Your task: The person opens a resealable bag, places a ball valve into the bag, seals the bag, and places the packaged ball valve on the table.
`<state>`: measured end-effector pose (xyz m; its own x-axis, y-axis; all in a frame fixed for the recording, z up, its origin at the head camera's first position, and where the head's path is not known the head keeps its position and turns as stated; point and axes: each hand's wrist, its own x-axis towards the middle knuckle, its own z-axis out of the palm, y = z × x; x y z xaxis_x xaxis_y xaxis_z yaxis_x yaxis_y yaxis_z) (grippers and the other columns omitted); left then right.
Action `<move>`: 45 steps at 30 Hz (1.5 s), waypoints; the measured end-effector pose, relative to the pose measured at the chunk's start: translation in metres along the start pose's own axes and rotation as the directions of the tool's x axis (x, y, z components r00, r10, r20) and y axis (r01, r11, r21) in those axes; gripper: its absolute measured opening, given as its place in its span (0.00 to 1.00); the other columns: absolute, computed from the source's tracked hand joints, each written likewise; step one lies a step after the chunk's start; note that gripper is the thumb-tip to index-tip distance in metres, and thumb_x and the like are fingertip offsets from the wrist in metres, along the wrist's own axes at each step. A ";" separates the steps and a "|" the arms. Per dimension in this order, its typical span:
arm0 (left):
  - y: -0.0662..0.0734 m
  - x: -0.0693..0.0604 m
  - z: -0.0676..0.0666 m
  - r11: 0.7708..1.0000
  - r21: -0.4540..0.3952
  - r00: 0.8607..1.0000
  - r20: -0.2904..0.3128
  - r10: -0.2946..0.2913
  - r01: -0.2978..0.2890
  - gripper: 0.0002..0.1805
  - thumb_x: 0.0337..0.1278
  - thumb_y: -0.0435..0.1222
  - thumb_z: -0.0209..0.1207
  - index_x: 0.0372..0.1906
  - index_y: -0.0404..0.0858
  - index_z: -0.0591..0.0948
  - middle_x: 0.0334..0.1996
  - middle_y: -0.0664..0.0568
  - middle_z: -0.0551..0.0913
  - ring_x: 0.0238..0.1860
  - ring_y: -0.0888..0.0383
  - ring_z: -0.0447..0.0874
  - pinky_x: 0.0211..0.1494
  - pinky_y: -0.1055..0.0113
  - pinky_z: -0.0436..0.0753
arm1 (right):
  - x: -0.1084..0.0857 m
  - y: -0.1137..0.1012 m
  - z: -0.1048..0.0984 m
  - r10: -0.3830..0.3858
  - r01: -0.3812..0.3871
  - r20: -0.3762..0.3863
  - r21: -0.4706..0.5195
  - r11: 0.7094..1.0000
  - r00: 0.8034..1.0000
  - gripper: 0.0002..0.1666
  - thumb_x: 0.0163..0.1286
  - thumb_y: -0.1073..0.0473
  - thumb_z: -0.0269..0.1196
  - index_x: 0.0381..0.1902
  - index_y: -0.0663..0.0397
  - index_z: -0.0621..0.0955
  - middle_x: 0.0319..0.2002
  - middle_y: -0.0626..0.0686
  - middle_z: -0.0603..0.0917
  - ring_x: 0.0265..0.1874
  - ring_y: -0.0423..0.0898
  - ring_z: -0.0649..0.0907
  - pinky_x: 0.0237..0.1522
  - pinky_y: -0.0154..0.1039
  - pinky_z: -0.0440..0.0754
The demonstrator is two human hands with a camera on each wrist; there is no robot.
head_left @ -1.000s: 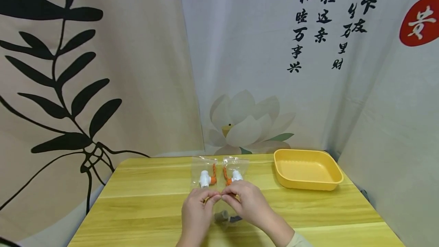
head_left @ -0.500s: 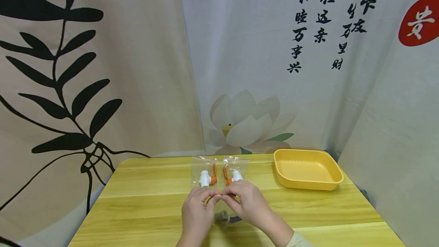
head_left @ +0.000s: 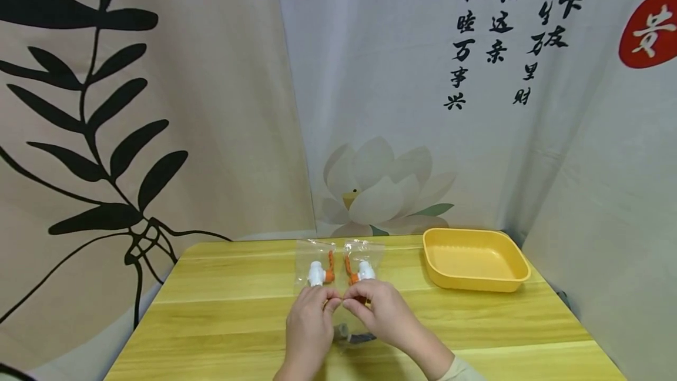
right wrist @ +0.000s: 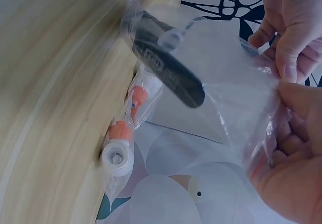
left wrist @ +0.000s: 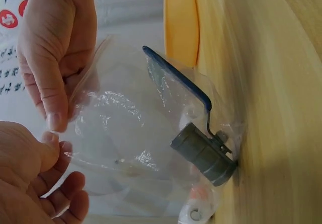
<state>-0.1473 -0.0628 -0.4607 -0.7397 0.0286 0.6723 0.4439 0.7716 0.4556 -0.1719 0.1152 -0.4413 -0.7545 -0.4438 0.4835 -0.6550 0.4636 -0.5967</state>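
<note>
A clear plastic zip bag (left wrist: 115,133) hangs between my two hands, its top edge pinched at both sides. Inside lies a grey metal ball valve (left wrist: 204,153) with a long dark lever handle (right wrist: 168,70). My left hand (head_left: 309,325) pinches the bag's edge between thumb and fingertips. My right hand (head_left: 385,315) pinches the same edge right beside it, the fingertips of both hands nearly touching. At its lower end the bag meets or hovers just over the table; which one I cannot tell.
Beyond my hands, two bagged white plastic valves with orange handles, a left valve (head_left: 317,275) and a right valve (head_left: 365,271), lie side by side on the wooden table (head_left: 222,310). A yellow tray (head_left: 476,278) stands at the back right, near the printed curtain (head_left: 391,75).
My left hand has shifted slightly right and turned a little, and the bagged ball valve has swung slightly with it. My right hand stays nearly in place, still pinching.
</note>
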 end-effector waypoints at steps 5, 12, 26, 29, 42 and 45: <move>0.001 0.000 -0.002 1.000 -0.022 1.000 -0.001 0.008 -0.008 0.06 0.56 0.37 0.74 0.34 0.45 0.86 0.32 0.63 0.88 0.38 0.62 0.80 0.37 0.68 0.80 | -0.001 0.000 0.002 -0.064 0.059 -0.054 -0.079 0.995 0.996 0.04 0.73 0.60 0.72 0.35 0.49 0.89 0.32 0.44 0.89 0.30 0.30 0.78 0.33 0.27 0.81; 0.001 -0.001 0.000 0.990 -0.135 0.999 0.023 -0.029 0.031 0.03 0.64 0.37 0.69 0.35 0.44 0.85 0.32 0.62 0.86 0.38 0.62 0.81 0.44 0.64 0.86 | -0.001 -0.003 0.003 -0.245 0.192 -0.151 -0.301 0.934 0.958 0.06 0.64 0.60 0.77 0.34 0.48 0.88 0.31 0.43 0.89 0.31 0.35 0.84 0.36 0.26 0.82; -0.004 -0.005 -0.011 0.918 -0.213 0.933 0.212 -0.290 0.334 0.02 0.67 0.40 0.68 0.38 0.49 0.85 0.36 0.61 0.86 0.38 0.67 0.79 0.40 0.73 0.81 | 0.001 -0.011 -0.003 0.084 -0.080 0.057 -0.074 0.994 0.995 0.08 0.75 0.52 0.69 0.36 0.45 0.91 0.35 0.42 0.92 0.32 0.28 0.82 0.34 0.28 0.82; -0.007 -0.005 -0.014 0.920 -0.222 0.939 0.198 -0.281 0.322 0.02 0.65 0.41 0.70 0.37 0.49 0.87 0.36 0.62 0.87 0.40 0.66 0.81 0.41 0.73 0.82 | 0.002 -0.012 -0.001 0.096 -0.092 0.058 -0.058 0.994 0.994 0.09 0.75 0.51 0.69 0.37 0.46 0.91 0.36 0.42 0.92 0.33 0.29 0.83 0.35 0.28 0.83; -0.006 -0.008 -0.014 0.925 -0.299 0.971 0.027 -0.238 0.235 0.07 0.53 0.33 0.77 0.31 0.49 0.91 0.31 0.63 0.91 0.35 0.69 0.80 0.34 0.74 0.82 | 0.002 -0.018 0.003 0.084 -0.083 0.053 -0.020 0.996 0.995 0.09 0.75 0.50 0.69 0.36 0.43 0.91 0.35 0.41 0.92 0.32 0.28 0.81 0.34 0.28 0.82; -0.005 -0.007 -0.015 0.915 -0.300 0.962 0.032 -0.272 0.269 0.05 0.53 0.35 0.77 0.30 0.49 0.92 0.30 0.63 0.91 0.35 0.69 0.81 0.34 0.74 0.82 | 0.002 -0.018 0.001 0.096 -0.097 0.067 0.005 0.995 0.993 0.09 0.76 0.49 0.69 0.36 0.42 0.91 0.36 0.41 0.91 0.33 0.28 0.81 0.35 0.28 0.82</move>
<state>-0.1373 -0.0763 -0.4589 -0.8483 -0.1624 0.5039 0.3591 0.5230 0.7730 -0.1622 0.1050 -0.4306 -0.8097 -0.4475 0.3795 -0.5786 0.5008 -0.6438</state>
